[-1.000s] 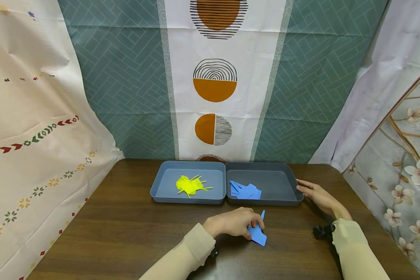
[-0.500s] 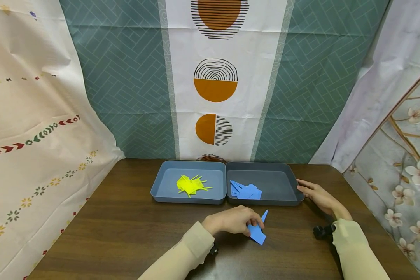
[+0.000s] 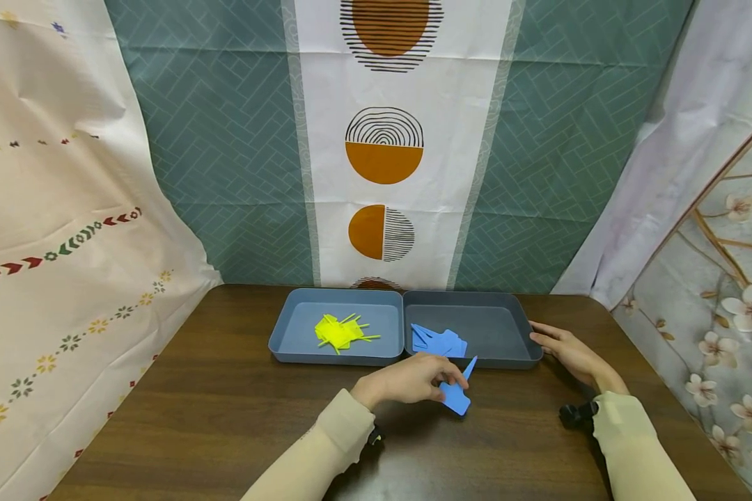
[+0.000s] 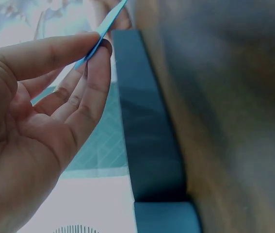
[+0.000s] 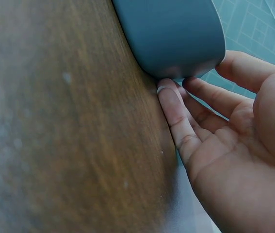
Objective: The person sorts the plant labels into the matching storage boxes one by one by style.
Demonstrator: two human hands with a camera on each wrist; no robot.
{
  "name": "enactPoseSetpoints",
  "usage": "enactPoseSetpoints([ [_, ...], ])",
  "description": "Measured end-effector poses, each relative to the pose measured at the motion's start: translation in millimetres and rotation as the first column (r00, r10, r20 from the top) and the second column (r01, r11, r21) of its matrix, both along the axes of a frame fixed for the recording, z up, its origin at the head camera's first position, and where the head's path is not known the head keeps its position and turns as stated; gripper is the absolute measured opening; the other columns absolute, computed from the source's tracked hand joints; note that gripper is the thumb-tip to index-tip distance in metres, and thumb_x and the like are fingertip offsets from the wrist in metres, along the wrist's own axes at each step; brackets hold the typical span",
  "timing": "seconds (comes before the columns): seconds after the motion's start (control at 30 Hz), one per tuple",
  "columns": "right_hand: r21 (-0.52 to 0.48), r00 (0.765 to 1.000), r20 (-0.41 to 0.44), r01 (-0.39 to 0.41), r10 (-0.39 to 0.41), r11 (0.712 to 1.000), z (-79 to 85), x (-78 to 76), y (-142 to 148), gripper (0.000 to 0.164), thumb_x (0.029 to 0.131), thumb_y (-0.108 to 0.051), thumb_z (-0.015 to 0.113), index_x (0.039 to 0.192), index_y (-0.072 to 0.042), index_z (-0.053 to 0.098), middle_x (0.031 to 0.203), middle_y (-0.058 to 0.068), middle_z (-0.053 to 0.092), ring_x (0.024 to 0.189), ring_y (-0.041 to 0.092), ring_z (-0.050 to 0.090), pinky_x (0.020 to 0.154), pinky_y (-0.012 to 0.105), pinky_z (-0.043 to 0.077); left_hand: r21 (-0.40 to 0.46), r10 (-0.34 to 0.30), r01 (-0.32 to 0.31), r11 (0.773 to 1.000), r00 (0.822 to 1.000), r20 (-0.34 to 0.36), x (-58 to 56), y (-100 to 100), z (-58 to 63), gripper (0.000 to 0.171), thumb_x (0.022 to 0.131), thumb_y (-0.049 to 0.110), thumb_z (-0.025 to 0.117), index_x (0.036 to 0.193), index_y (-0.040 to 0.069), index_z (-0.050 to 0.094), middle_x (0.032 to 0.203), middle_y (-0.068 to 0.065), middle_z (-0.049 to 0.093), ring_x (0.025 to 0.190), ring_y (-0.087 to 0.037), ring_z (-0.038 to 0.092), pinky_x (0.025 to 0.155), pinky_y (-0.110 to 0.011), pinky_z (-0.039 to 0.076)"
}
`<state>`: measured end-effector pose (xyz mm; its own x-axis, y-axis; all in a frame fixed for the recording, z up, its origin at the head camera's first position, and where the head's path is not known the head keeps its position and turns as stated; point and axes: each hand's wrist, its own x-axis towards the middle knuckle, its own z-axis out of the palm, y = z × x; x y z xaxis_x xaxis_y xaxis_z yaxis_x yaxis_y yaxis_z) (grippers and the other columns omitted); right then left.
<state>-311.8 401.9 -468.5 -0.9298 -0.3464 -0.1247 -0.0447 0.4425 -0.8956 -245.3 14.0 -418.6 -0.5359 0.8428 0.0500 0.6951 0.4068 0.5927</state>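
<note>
My left hand [image 3: 409, 379] pinches a blue plant label [image 3: 456, 399] between thumb and fingers. The label has a pointed stake and a broad head, and it hangs over the table just in front of the dark grey tray [image 3: 507, 363]. In the left wrist view the thin label [image 4: 109, 20] appears edge-on at the fingertips. Several blue plant labels [image 3: 439, 343] lie in a pile at the dark tray's left front. My right hand [image 3: 567, 353] rests with its fingers against that tray's right end; in the right wrist view its fingertips [image 5: 170, 97] touch the outer wall.
A lighter blue-grey tray [image 3: 335, 359] adjoins the dark tray on the left. It holds several yellow plant labels [image 3: 340, 332] in a loose heap. Both trays stand near the back of the wooden table [image 3: 225, 417], before a hanging patterned cloth [image 3: 232, 174].
My left hand has lifted and moved away from me toward the dark tray, with the blue plant label still in its pinch. My right hand stays at the tray's end.
</note>
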Motion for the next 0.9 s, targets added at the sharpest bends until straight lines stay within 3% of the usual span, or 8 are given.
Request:
enactPoseSetpoints([
  [0.2,-0.004,1.0,0.0,0.006,-0.006,1.0,0.1,0.7,-0.5,0.073,0.112,-0.036,0.046,0.164,0.004,0.014,0.167,0.034,0.011,0.151,0.054,0.021,0.12,0.063,0.022,0.048,0.032,-0.034,0.998,0.999,0.036,-9.0,-4.7,13.8,0.031,0.098,-0.001,0.069,0.127,0.011,0.072,0.119,0.002,0.069,0.106,-0.005,0.059,0.091,-0.015,0.049],
  [0.43,0.007,1.0,-0.012,0.013,-0.013,1.0,-0.2,0.3,1.0,0.073,0.112,-0.036,0.048,0.164,0.004,0.016,0.167,0.033,0.013,0.151,0.052,0.021,0.117,0.049,0.032,-0.003,0.076,-0.076,0.997,0.997,-0.024,-30.6,-8.3,41.4,0.03,0.096,0.0,0.073,0.122,0.014,0.073,0.113,0.0,0.069,0.103,-0.012,0.063,0.093,-0.025,0.053],
  [0.67,-0.023,1.0,0.001,-0.002,0.002,1.0,-0.4,-2.4,0.2,0.073,0.112,-0.034,0.048,0.164,0.005,0.014,0.167,0.034,0.011,0.15,0.054,0.021,0.12,0.065,0.022,-0.079,0.101,-0.105,0.991,0.993,-0.053,-57.5,-7.4,62.9,0.029,0.097,-0.001,0.071,0.121,0.014,0.071,0.115,-0.003,0.066,0.104,-0.019,0.06,0.086,-0.022,0.051],
  [0.9,-0.023,1.0,0.001,-0.003,0.003,1.0,-0.1,-2.0,-0.3,0.072,0.112,-0.033,0.048,0.163,0.005,0.015,0.167,0.035,0.01,0.151,0.054,0.019,0.119,0.065,0.023,-0.134,0.101,-0.114,0.984,0.99,-0.098,-73.8,0.3,70.5,0.03,0.099,-0.004,0.065,0.119,0.017,0.072,0.116,-0.003,0.067,0.107,-0.016,0.059,0.087,-0.022,0.051],
])
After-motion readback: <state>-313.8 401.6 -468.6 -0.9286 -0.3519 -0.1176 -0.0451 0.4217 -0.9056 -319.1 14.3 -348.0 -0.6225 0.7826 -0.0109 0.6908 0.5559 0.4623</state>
